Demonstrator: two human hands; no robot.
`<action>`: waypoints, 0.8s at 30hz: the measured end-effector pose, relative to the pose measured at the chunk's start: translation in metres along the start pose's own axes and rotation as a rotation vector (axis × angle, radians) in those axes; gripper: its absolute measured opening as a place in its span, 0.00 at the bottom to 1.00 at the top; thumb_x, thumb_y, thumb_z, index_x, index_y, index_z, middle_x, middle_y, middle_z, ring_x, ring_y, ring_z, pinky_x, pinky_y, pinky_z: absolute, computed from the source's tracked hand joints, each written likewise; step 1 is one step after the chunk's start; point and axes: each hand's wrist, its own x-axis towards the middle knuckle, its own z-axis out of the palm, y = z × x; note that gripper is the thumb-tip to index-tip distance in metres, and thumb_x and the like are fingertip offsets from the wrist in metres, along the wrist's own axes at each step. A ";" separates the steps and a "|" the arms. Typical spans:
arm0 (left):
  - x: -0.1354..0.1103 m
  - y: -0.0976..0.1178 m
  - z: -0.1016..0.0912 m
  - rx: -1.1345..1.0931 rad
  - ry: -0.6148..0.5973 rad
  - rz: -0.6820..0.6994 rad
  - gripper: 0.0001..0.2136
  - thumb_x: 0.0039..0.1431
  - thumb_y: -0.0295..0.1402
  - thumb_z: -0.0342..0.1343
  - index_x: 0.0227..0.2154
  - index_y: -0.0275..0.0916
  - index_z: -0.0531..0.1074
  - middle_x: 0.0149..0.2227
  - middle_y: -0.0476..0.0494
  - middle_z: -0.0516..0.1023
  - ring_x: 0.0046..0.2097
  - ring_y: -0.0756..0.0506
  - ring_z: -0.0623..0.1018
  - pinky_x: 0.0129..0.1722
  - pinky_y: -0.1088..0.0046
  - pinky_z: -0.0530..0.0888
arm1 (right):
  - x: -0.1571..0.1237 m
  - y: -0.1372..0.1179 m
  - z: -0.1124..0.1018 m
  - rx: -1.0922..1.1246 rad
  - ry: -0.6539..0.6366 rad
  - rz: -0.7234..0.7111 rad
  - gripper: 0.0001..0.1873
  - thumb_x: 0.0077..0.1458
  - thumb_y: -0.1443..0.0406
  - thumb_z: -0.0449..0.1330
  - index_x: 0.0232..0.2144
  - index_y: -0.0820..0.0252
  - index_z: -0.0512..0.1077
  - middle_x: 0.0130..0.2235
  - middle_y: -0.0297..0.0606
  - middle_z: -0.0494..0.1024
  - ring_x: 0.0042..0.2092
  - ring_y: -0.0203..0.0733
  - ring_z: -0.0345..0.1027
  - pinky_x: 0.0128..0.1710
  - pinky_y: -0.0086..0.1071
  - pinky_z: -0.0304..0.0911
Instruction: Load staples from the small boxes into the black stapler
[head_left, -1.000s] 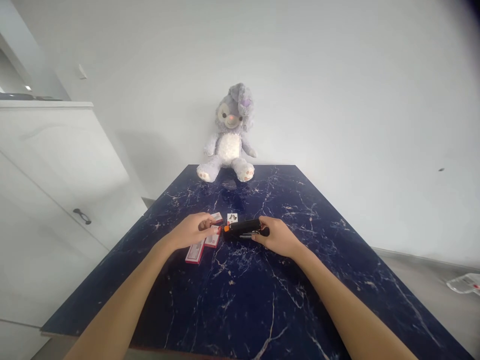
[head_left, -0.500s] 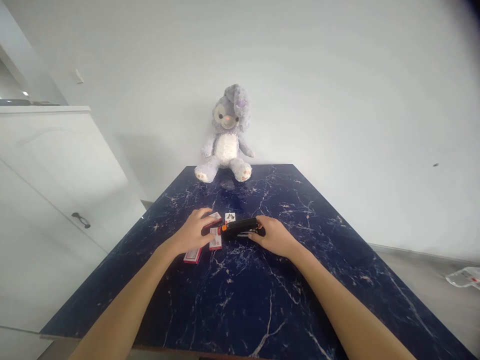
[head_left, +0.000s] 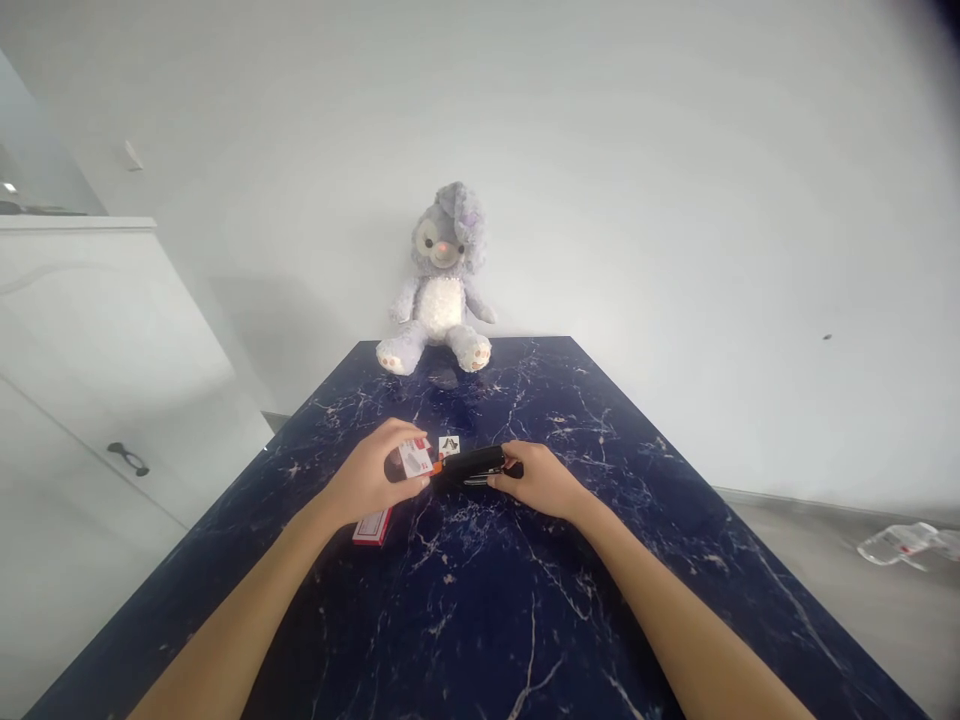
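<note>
Head view: left hand (head_left: 371,478) lifts staple box (head_left: 415,458); right hand (head_left: 538,479) grips stapler (head_left: 471,465).

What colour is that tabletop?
The tabletop is dark blue with white veins; head view.

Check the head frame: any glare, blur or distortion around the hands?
Head view: soft even light, no hard glare; the glossy table shows a faint reflection below the plush toy. Left hand, its small box, right hand and stapler look sharp, though box print is unreadable. Wide-angle bending at edges; dark vignette top right.
</note>
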 end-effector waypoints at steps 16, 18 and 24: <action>-0.003 0.012 0.010 0.119 -0.087 0.130 0.30 0.57 0.44 0.63 0.62 0.48 0.68 0.56 0.39 0.76 0.56 0.34 0.73 0.57 0.55 0.72 | -0.001 -0.002 0.004 -0.044 0.043 0.005 0.07 0.55 0.60 0.66 0.34 0.56 0.75 0.38 0.36 0.81 0.37 0.41 0.74 0.37 0.33 0.64; -0.003 0.002 0.000 0.140 -0.150 0.021 0.31 0.58 0.46 0.62 0.64 0.49 0.67 0.57 0.39 0.75 0.57 0.34 0.73 0.55 0.56 0.72 | -0.001 -0.003 0.002 -0.043 0.034 0.011 0.08 0.56 0.59 0.66 0.34 0.56 0.75 0.38 0.37 0.81 0.38 0.42 0.74 0.37 0.33 0.64; -0.010 -0.026 -0.023 0.140 -0.306 -0.281 0.38 0.53 0.57 0.62 0.66 0.50 0.65 0.59 0.37 0.73 0.55 0.31 0.76 0.48 0.62 0.73 | -0.002 -0.005 -0.001 -0.018 -0.010 0.031 0.08 0.56 0.59 0.66 0.36 0.56 0.75 0.40 0.38 0.80 0.39 0.43 0.74 0.36 0.34 0.65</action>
